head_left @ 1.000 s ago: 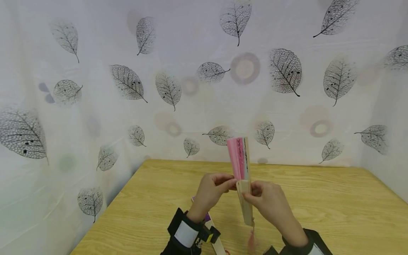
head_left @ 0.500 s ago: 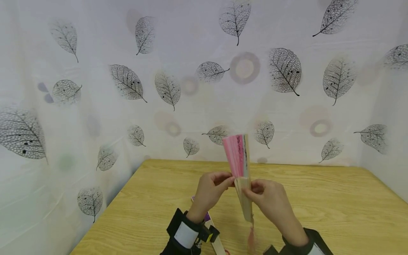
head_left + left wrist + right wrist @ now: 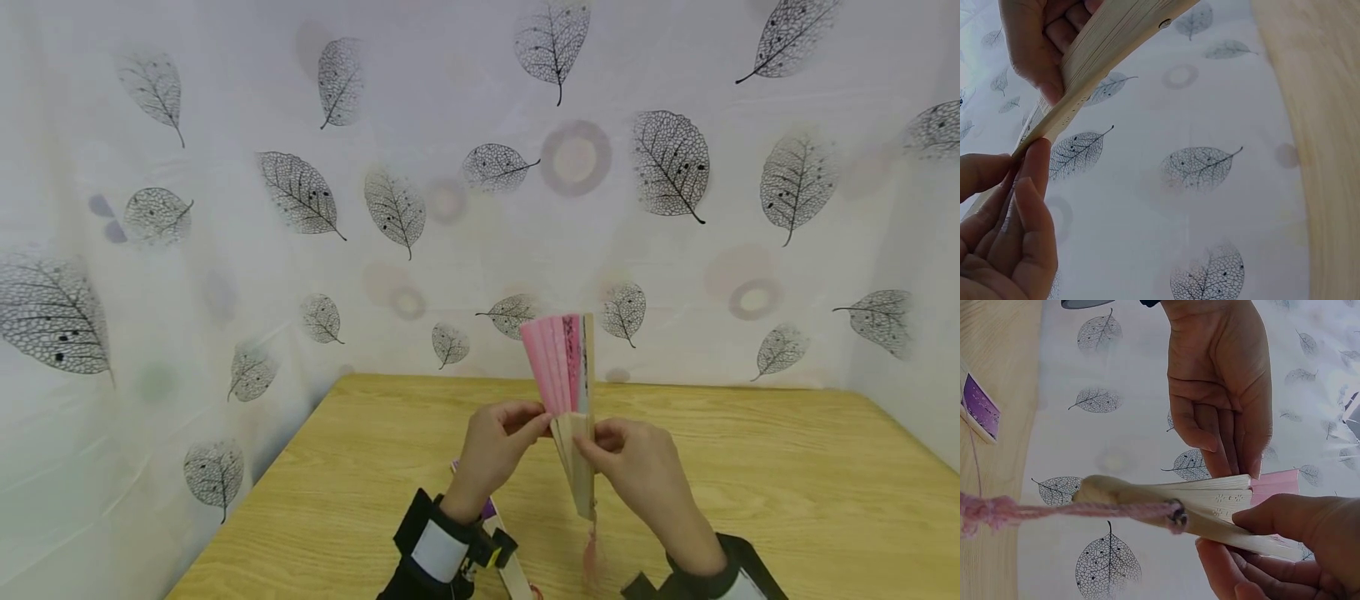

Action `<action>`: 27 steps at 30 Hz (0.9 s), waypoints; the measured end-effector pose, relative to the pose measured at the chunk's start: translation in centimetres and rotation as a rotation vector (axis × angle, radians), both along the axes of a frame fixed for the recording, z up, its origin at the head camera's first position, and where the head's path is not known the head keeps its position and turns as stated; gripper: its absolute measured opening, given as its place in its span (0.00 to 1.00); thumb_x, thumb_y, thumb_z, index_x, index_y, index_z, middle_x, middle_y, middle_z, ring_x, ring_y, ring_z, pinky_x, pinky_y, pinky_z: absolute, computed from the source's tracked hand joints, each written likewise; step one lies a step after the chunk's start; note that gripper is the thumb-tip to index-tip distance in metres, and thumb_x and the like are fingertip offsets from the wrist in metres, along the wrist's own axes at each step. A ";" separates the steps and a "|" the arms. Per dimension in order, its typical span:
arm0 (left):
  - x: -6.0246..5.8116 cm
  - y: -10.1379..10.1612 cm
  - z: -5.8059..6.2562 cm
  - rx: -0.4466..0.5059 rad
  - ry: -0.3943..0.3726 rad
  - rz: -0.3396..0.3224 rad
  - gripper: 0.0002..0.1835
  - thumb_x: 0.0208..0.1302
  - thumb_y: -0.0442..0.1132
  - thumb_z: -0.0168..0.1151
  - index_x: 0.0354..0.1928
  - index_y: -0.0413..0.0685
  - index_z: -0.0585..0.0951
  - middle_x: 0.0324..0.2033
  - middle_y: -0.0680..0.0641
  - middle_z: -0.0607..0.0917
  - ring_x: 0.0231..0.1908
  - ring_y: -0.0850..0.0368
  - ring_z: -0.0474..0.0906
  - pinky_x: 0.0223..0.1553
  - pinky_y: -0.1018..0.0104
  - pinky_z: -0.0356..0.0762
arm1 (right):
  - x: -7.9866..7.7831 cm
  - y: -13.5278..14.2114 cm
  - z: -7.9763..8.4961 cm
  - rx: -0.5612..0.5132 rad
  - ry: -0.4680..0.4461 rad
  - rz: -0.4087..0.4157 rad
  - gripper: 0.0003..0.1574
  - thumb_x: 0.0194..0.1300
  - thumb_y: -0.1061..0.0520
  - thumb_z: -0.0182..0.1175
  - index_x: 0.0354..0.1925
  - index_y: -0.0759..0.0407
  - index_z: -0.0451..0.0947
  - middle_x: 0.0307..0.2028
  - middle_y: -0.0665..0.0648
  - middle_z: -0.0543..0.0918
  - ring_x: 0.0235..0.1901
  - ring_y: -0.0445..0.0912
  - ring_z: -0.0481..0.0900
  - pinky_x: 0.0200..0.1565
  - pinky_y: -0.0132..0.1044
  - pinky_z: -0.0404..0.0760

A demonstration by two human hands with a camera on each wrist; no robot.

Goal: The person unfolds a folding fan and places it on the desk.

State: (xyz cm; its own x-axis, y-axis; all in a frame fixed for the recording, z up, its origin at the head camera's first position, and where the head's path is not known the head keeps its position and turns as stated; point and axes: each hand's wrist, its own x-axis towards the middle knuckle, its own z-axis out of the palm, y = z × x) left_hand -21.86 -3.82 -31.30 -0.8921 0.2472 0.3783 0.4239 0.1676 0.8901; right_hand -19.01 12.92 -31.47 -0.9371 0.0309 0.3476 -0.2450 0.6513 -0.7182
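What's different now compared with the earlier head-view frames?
The pink folding fan has spread wider, its pink edge moving left. Nothing was gripped or released: left hand and right hand keep holding it. The purple fan stayed put.

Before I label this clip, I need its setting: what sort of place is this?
Probably an indoor spot set up for recording handwork: there is a wood-grain table, a leaf-printed backdrop behind it, and black wrist-worn gear.

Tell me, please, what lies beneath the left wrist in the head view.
What looks like a folded fan, purple and wooden, lies on the table; the wrist hides part of its length.
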 end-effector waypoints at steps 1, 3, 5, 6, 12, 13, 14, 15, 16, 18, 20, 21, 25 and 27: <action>-0.2 0.0 -0.2 0.001 0.004 0.003 0.14 0.58 0.44 0.57 0.40 0.42 0.82 0.34 0.43 0.85 0.32 0.62 0.80 0.39 0.66 0.79 | 0.0 0.0 0.0 0.000 0.001 -0.003 0.15 0.51 0.51 0.63 0.31 0.62 0.81 0.24 0.54 0.84 0.20 0.36 0.76 0.23 0.33 0.77; -0.4 0.0 -0.5 -0.004 0.017 0.011 0.15 0.58 0.45 0.57 0.40 0.42 0.82 0.34 0.43 0.85 0.32 0.62 0.79 0.39 0.66 0.79 | 0.0 0.1 0.0 0.003 0.012 -0.010 0.15 0.52 0.51 0.62 0.31 0.62 0.81 0.24 0.54 0.84 0.19 0.36 0.76 0.22 0.33 0.77; -0.5 0.0 -0.6 -0.006 0.032 0.019 0.15 0.58 0.45 0.57 0.40 0.42 0.82 0.33 0.43 0.85 0.32 0.62 0.79 0.38 0.66 0.79 | 0.0 0.1 0.0 0.013 0.015 -0.024 0.14 0.52 0.51 0.62 0.30 0.61 0.81 0.24 0.53 0.84 0.19 0.36 0.76 0.22 0.33 0.76; -0.5 -0.1 -0.6 -0.007 0.037 0.021 0.15 0.58 0.45 0.57 0.39 0.42 0.82 0.33 0.43 0.85 0.32 0.62 0.79 0.38 0.67 0.79 | -0.1 0.1 0.0 0.018 0.019 -0.029 0.13 0.52 0.51 0.62 0.29 0.61 0.81 0.23 0.53 0.84 0.18 0.36 0.76 0.22 0.34 0.77; 0.1 -0.1 0.2 -0.010 0.044 0.025 0.13 0.59 0.41 0.56 0.39 0.39 0.81 0.32 0.41 0.85 0.32 0.59 0.80 0.38 0.66 0.79 | -0.2 0.1 0.0 0.040 0.007 -0.039 0.12 0.53 0.52 0.61 0.28 0.61 0.80 0.23 0.52 0.83 0.18 0.36 0.75 0.23 0.34 0.77; 0.0 -0.1 0.2 -0.009 0.048 0.026 0.14 0.59 0.42 0.56 0.39 0.39 0.81 0.32 0.41 0.85 0.33 0.58 0.80 0.38 0.65 0.79 | -0.2 0.1 0.0 0.044 0.009 -0.041 0.12 0.53 0.51 0.61 0.28 0.60 0.80 0.22 0.52 0.83 0.18 0.36 0.75 0.22 0.34 0.76; 0.0 -0.1 0.1 -0.008 0.051 0.027 0.14 0.59 0.42 0.56 0.39 0.39 0.81 0.32 0.40 0.85 0.33 0.57 0.80 0.38 0.65 0.79 | -0.2 0.1 0.0 0.049 0.015 -0.044 0.13 0.53 0.51 0.61 0.28 0.60 0.81 0.22 0.52 0.83 0.18 0.36 0.75 0.22 0.34 0.76; -0.1 -0.1 0.0 -0.007 0.060 0.029 0.14 0.59 0.43 0.56 0.39 0.39 0.82 0.32 0.41 0.85 0.33 0.57 0.80 0.38 0.65 0.79 | -0.2 0.2 0.0 0.050 0.019 -0.046 0.13 0.53 0.51 0.61 0.28 0.60 0.81 0.22 0.52 0.83 0.18 0.36 0.75 0.22 0.34 0.75; -0.4 -0.1 -0.4 -0.002 0.063 0.030 0.15 0.58 0.44 0.56 0.39 0.40 0.82 0.32 0.41 0.85 0.32 0.58 0.80 0.37 0.66 0.79 | -0.2 0.2 0.0 0.054 0.024 -0.049 0.13 0.53 0.51 0.61 0.28 0.60 0.81 0.21 0.52 0.83 0.18 0.36 0.74 0.21 0.34 0.75; -0.7 -0.2 -0.7 0.006 0.071 0.037 0.16 0.58 0.46 0.57 0.39 0.41 0.82 0.31 0.42 0.85 0.32 0.59 0.80 0.37 0.66 0.79 | -0.2 0.2 0.0 0.052 0.031 -0.060 0.14 0.53 0.50 0.61 0.29 0.61 0.81 0.20 0.51 0.83 0.17 0.36 0.74 0.21 0.34 0.74; -0.7 -0.2 -0.7 0.010 0.076 0.045 0.16 0.58 0.46 0.57 0.39 0.41 0.82 0.31 0.42 0.85 0.32 0.60 0.80 0.36 0.66 0.79 | -0.2 0.2 0.1 0.044 0.037 -0.072 0.14 0.54 0.50 0.60 0.29 0.61 0.80 0.20 0.52 0.83 0.17 0.36 0.74 0.21 0.34 0.73; -0.7 -0.2 -0.7 0.011 0.081 0.050 0.16 0.58 0.46 0.57 0.39 0.41 0.82 0.31 0.42 0.85 0.32 0.61 0.80 0.36 0.65 0.79 | -0.2 0.2 0.1 0.038 0.040 -0.078 0.14 0.54 0.49 0.60 0.29 0.61 0.80 0.20 0.52 0.83 0.17 0.37 0.74 0.20 0.34 0.73; -0.7 -0.3 -0.7 0.014 0.093 0.061 0.15 0.58 0.45 0.57 0.40 0.41 0.82 0.32 0.42 0.85 0.33 0.62 0.79 0.37 0.65 0.79 | -0.1 0.3 0.2 0.023 0.048 -0.098 0.16 0.55 0.48 0.60 0.28 0.60 0.80 0.19 0.52 0.82 0.17 0.37 0.75 0.19 0.33 0.73; -0.6 -0.3 -0.6 0.012 0.096 0.064 0.15 0.58 0.44 0.56 0.40 0.41 0.81 0.32 0.41 0.85 0.33 0.61 0.79 0.37 0.65 0.79 | 0.0 0.3 0.2 0.018 0.048 -0.100 0.16 0.55 0.47 0.59 0.28 0.60 0.80 0.18 0.51 0.82 0.16 0.36 0.74 0.19 0.33 0.72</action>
State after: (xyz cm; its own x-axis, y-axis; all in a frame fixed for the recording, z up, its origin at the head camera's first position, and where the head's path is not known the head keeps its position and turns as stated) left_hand -22.49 -4.09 -31.93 -0.8653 0.1859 0.4656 0.4963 0.1861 0.8480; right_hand -19.02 13.18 -31.26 -0.9120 0.1169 0.3931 -0.2115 0.6872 -0.6950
